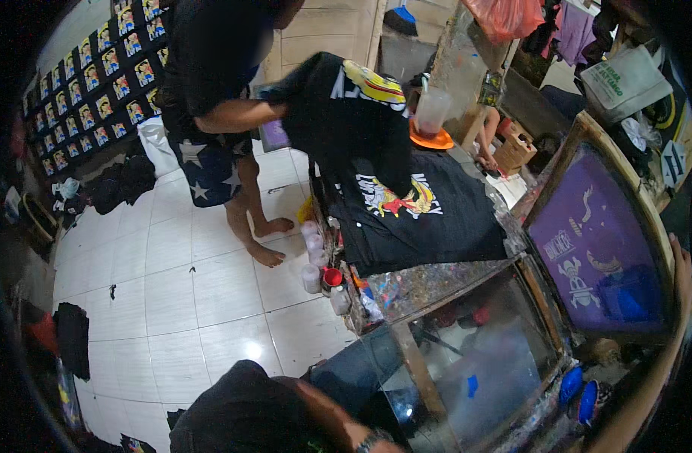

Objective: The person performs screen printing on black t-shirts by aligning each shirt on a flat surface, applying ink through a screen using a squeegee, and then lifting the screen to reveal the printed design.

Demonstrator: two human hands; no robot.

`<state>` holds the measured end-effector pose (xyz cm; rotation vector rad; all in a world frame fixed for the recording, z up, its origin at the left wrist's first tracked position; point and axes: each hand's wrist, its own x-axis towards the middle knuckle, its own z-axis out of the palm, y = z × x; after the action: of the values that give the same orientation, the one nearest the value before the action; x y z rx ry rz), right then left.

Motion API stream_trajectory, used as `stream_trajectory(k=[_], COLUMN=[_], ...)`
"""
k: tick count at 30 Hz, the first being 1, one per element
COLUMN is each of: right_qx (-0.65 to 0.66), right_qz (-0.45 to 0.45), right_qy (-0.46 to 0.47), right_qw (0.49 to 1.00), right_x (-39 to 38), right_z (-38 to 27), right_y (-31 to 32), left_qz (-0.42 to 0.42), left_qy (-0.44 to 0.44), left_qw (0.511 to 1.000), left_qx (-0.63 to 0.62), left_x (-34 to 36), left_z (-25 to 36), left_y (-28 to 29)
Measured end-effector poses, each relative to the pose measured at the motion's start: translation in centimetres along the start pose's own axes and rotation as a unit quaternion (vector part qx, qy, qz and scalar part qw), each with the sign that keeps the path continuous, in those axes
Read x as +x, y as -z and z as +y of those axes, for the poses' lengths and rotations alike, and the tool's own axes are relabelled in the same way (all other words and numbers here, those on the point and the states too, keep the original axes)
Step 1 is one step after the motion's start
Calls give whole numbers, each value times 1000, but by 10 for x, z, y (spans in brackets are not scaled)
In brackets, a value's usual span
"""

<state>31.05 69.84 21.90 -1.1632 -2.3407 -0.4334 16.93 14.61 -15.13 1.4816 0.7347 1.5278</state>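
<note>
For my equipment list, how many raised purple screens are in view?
1: the screen at the right, tilted up, the right hand's fingers on its outer edge. Another may be hidden; the purple thing near the co-worker is unclear.

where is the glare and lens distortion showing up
Head view: a bright glare spot on the white tiled floor; head view: tile lines and the purple framed screen's edges bow toward the black rim; head view: the right hand sits close to that dark rim.
</note>
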Motion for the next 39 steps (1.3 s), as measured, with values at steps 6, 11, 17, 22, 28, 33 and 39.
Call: stream_trajectory(k=[6,11,17,22,28,33,39], right_qx=[-59,60,154,115,29,14,20], right_qz=[-11,-4,-40,-46,-26,-11,-33], right_qy=[56,-39,-4,-47,100,118,2], right_qw=[997,997,987,991,994,993,999], right_x=[-17,-41,-40,-28,-44,-49,-76], right_z=[-14,-62,-70,-42,-71,-88,-126], right_y=[24,31,38,35,47,47,76], left_qz=[119,240,233,116,-181,-344,-172], left_qy=[49,132,34,-44,101,171,81], left_qw=[788,591,584,627,734,764,689], left_qx=[602,759,777,769,647,518,700], left_x=[16,-44,-3,72,74,24,99], left_z=[32,-7,25,52,33,-29,-116], left_y=[193,362,397,359,191,135,199])
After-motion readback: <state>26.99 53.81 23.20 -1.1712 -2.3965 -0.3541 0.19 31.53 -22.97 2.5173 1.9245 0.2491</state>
